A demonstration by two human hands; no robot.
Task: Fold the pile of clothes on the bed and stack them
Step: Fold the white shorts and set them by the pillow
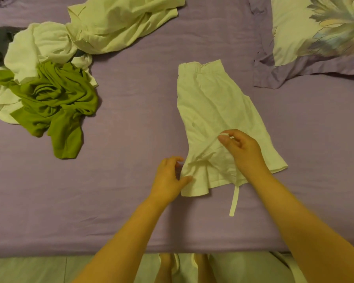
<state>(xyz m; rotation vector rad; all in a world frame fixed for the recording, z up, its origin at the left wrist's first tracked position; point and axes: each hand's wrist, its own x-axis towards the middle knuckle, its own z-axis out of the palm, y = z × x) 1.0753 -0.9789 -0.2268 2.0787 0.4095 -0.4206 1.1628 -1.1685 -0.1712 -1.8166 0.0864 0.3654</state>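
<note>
head view is showing the left hand (170, 179) pinching the white shorts (217, 111) hem flat while the right hand (242, 149) is pinching their drawstring (234, 201), probably tucking it before folding.

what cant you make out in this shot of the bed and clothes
Head view only:
- Drawstring: its upper run is hidden under the right hand and the white shorts.
- Pile of clothes: cut off by the left edge.
- Pillow: cut off by the top and right edges.

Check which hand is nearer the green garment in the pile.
Left. The left hand grips the white shorts' near hem, on the side facing the green garment. The right hand pinches fabric farther right, over the shorts.
</note>
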